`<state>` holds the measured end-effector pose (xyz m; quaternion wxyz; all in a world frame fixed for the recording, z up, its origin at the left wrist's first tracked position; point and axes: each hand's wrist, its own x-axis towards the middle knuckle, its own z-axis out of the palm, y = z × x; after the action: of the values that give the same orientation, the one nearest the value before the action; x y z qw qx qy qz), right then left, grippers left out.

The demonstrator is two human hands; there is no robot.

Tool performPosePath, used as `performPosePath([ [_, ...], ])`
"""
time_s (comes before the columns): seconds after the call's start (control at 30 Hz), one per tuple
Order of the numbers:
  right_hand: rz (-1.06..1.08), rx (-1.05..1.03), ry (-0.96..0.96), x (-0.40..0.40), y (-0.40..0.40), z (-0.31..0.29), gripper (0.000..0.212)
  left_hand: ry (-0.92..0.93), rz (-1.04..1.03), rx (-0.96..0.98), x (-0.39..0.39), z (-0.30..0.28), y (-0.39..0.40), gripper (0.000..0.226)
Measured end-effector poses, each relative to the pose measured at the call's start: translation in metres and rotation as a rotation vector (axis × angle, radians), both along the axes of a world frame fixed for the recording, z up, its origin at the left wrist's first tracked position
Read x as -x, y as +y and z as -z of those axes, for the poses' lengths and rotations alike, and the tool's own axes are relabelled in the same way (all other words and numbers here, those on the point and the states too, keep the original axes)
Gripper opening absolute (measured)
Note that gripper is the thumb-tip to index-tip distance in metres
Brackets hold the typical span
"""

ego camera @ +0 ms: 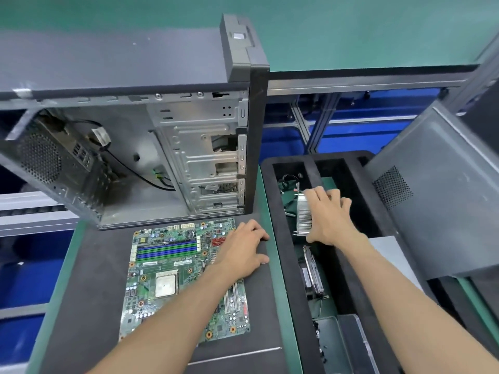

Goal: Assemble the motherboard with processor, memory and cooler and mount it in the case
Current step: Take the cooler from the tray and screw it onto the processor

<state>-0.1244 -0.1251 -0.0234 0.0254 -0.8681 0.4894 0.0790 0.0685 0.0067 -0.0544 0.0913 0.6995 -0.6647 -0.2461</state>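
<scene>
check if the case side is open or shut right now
Open. The case has no panel on the side facing the camera: its bare metal interior, drive cage and loose cables show, with no board mounted inside.

Motherboard [172, 276] before case [151, 147]; cooler [303, 217] right, seemingly in tray [280, 238].
</scene>
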Motion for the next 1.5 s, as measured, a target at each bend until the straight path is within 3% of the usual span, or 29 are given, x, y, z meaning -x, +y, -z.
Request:
performPosePath([
  [0.07, 0.021, -0.004, -0.058, 0.002, 0.005, -0.022, 0.102, 0.12, -0.084, -0.003, 0.005, -0.01, 0.0, 0.049],
  [0.17, 0.035, -0.018, -0.174, 0.003, 0.021, -0.054, 0.105, 0.467, -0.267, 0.019, 0.014, -0.028, 0.003, 0.046],
  [0.27, -0.003, -0.023, -0.287, -0.004, 0.049, -0.077, 0.103, 0.824, -0.387, -0.077, 0.018, -0.05, 0.007, 0.061],
  [0.37, -0.019, -0.084, -0.342, -0.02, 0.08, -0.09, 0.102, 1.123, -0.447, -0.158, 0.014, -0.065, 0.019, 0.077],
  [0.5, -0.033, -0.156, -0.391, -0.049, 0.118, -0.091, 0.105, 1.452, -0.417, -0.217, -0.005, -0.068, 0.051, 0.071],
  [0.63, -0.059, -0.177, -0.439, -0.088, 0.149, -0.091, 0.11, 1.501, -0.477, -0.182, -0.029, -0.067, 0.08, 0.043],
  [0.73, -0.054, -0.302, -0.545, -0.107, 0.163, -0.095, 0.122, 1.596, -0.572, -0.18, -0.052, -0.071, 0.102, 0.033],
  [0.83, -0.048, -0.499, -0.64, -0.114, 0.167, -0.093, 0.125, 1.723, -0.672, -0.196, -0.078, -0.073, 0.119, 0.042],
  [0.97, -0.137, -0.627, -0.644, -0.13, 0.173, -0.078, 0.124, 1.734, -0.723, -0.294, -0.106, -0.073, 0.132, 0.057],
  [1.07, -0.165, -0.586, -0.645, -0.145, 0.181, -0.069, 0.119, 1.739, -0.751, -0.379, -0.121, -0.068, 0.137, 0.059],
  [1.23, -0.153, -0.529, -0.721, -0.16, 0.184, -0.06, 0.087, 1.595, -0.77, -0.499, -0.137, -0.065, 0.141, 0.071],
  [1.33, -0.173, -0.518, -0.75, -0.165, 0.185, -0.059, 0.089, 1.454, -0.716, -0.533, -0.145, -0.067, 0.143, 0.086],
  [1.5, -0.162, -0.492, -0.768, -0.166, 0.185, -0.06, 0.089, 1.381, -0.668, -0.589, -0.153, -0.071, 0.142, 0.099],
])
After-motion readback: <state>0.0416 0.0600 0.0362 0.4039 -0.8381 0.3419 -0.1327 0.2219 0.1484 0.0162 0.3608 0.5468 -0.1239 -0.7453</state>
